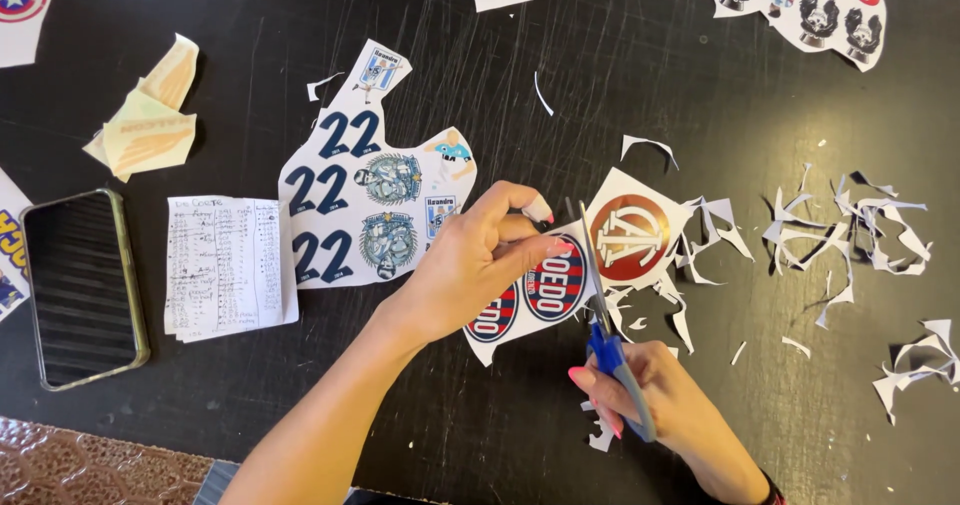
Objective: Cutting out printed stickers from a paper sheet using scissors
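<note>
Pinching white printed sticker sheet [560,283], L hand [470,265] grips its edge; R hand [655,395] closed on blue-handled scissors [605,320]. Sheet judged thin, floppy, tearable; hold near cut line.

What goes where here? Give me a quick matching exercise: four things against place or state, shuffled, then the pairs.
Things:
1. blue-handled scissors
2. dark-screened phone in a green case
3. handwritten white paper list
4. white paper offcuts

Places or states:
A. far left, lying flat
B. in the right hand, cutting the sticker sheet
C. scattered at right
D. between phone and numbered sheet

Pairs: 1-B, 2-A, 3-D, 4-C
</note>
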